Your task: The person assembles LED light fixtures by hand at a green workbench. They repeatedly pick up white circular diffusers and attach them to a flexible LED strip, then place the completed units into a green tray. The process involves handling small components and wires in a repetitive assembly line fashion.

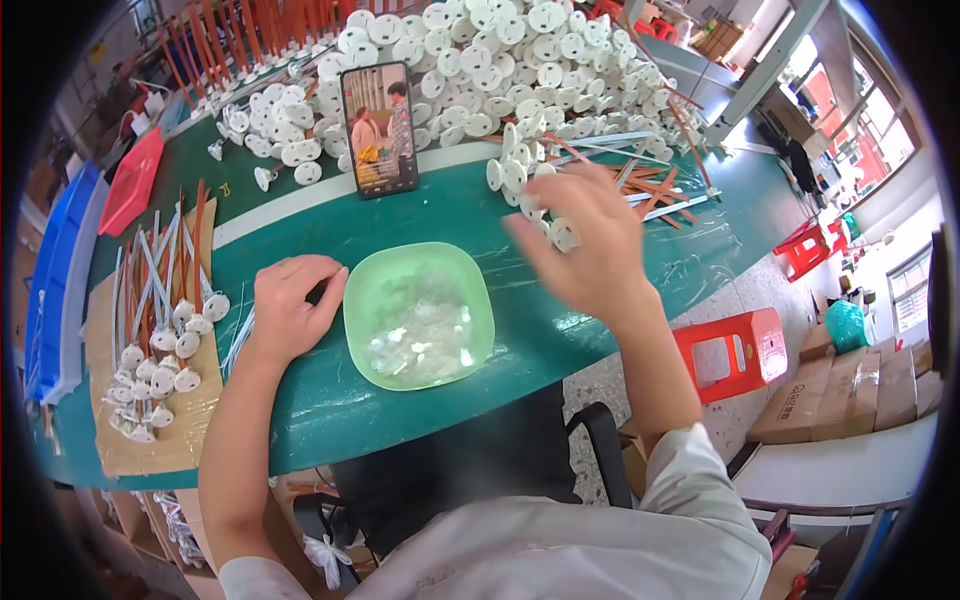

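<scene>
My left hand (292,302) rests on the green table, loosely closed, beside a light green square bowl (358,345). The thumb is close to the curled fingers, and nothing shows between them. In the bowl lie small clear and white bits (425,350), too small to name. My right hand (592,245) is raised over the table to the right of the bowl, thumb and fingers apart, with nothing seen in it. Just behind it is a small group of white round-headed pieces (515,175), partly hidden by the fingers.
A phone (381,130) stands upright behind the bowl, its screen lit. White discs (480,60) form a large heap at the back. Brown and silvery strips (665,190) lie at right. Cardboard (180,455) at left bears more strips and discs. A red stool (735,350) stands at lower right.
</scene>
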